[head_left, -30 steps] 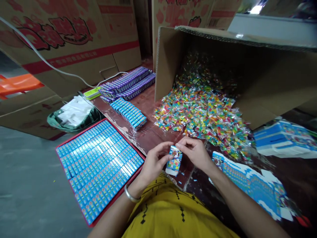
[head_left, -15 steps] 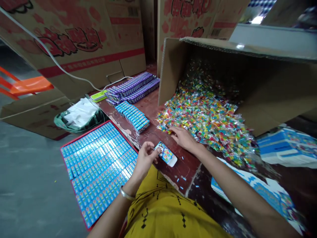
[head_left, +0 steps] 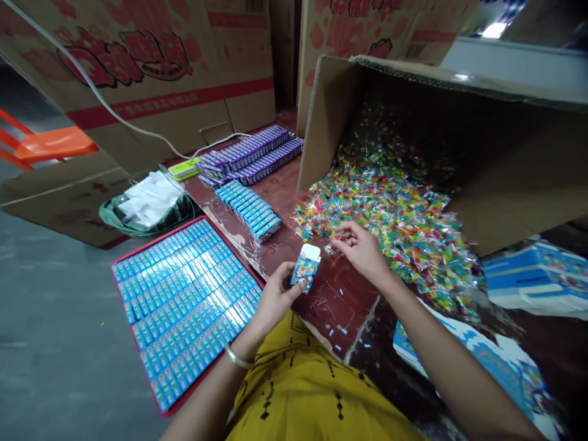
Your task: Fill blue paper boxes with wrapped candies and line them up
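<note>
My left hand [head_left: 277,298] grips a small blue printed box [head_left: 305,267], held upright with its white top flap open. My right hand [head_left: 361,246] is just to the right of the box, fingers pinched on a small clear candy packet [head_left: 334,245] taken from the edge of the pile. The pile of colourful candy packets [head_left: 395,220] spills onto the dark wooden table [head_left: 340,306] from a big cardboard carton [head_left: 496,153] lying on its side.
A red tray [head_left: 138,260] with several rows of filled blue boxes lies at my left. Rows of blue boxes [head_left: 250,211] and purple boxes [head_left: 252,156] sit beyond. Flat unfolded blue boxes [head_left: 496,361] lie at right. A green bag [head_left: 142,214], power strip [head_left: 184,167] and cartons stand behind.
My right hand went out to the candy pile and came back with a packet. My left hand turned the small box from lying tilted to upright with its flap open.
</note>
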A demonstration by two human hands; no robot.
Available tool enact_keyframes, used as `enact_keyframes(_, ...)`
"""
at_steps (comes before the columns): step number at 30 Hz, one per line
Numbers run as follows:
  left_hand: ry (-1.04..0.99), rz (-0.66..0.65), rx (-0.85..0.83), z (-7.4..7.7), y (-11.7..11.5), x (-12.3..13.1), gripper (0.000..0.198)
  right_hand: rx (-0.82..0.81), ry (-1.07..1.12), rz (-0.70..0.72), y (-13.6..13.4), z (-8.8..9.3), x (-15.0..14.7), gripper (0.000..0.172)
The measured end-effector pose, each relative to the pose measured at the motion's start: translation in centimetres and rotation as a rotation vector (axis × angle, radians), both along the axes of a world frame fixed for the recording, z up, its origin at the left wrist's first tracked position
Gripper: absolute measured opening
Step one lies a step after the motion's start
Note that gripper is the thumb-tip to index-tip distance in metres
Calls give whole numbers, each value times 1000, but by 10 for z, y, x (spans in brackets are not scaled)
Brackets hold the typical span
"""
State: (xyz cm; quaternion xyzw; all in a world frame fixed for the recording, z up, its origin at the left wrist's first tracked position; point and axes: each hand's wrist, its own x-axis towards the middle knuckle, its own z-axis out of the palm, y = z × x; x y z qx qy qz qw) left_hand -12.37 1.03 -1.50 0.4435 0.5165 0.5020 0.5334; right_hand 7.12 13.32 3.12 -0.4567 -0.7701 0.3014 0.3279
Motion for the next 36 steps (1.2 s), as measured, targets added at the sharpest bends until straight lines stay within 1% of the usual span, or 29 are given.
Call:
enact_keyframes(2,23,-52,13,4,-1,7,31,-111,243,-68,-14,11,0,28)
enact_keyframes(4,32,-83,21,10,-2,14,30,-144,345,-71,-27,21,-3,25)
enact_keyframes(5,35,-92,25,13,-2,18,29,-118,343,-71,-33,26,-6,22)
enact_keyframes(8,25,-95,42,19,-5,27,27,55,180,-101,-45,35,-11,17)
enact_keyframes(10,9,-82,56,20,-7,32,27,165,50,-129,-49,37,-12,16)
enact_keyframes(12,1,-63,65,19,-9,36,27,237,-22,-136,-51,37,-10,16)
enact_keyframes(16,-24,2,75,18,-11,43,26,307,-131,-94,-52,36,-7,15)
enact_keyframes(19,-67,41,108,22,-11,48,26,303,-152,-28,-53,35,-6,17)
enact_keyframes(20,-77,57,121,25,-11,50,31,292,-127,-4,-54,34,-5,18)
enact_keyframes(22,-82,81,136,32,-12,52,46,229,-29,22,-57,32,-4,17)
enact_keyframes(24,-74,79,140,38,-13,53,60,90,129,11,-63,27,-2,19)
enact_keyframes(26,-64,54,143,41,-15,53,61,-82,297,-10,-69,18,0,26)
enact_keyframes(28,-52,23,153,42,-16,53,54,-189,399,-33,-76,7,3,26)
enact_keyframes(30,-41,-19,157,41,-17,52,50,-219,420,-64,-82,-1,5,22)
enact_keyframes(32,-30,-75,160,41,-16,50,53,-216,394,-91,-86,-6,7,23)
enact_keyframes(34,-17,-126,162,41,-14,49,58,-206,366,-106,-87,-8,8,25)
enact_keyframes(36,-26,-162,163,41,-12,48,57,-189,358,-123,-88,-8,7,26)
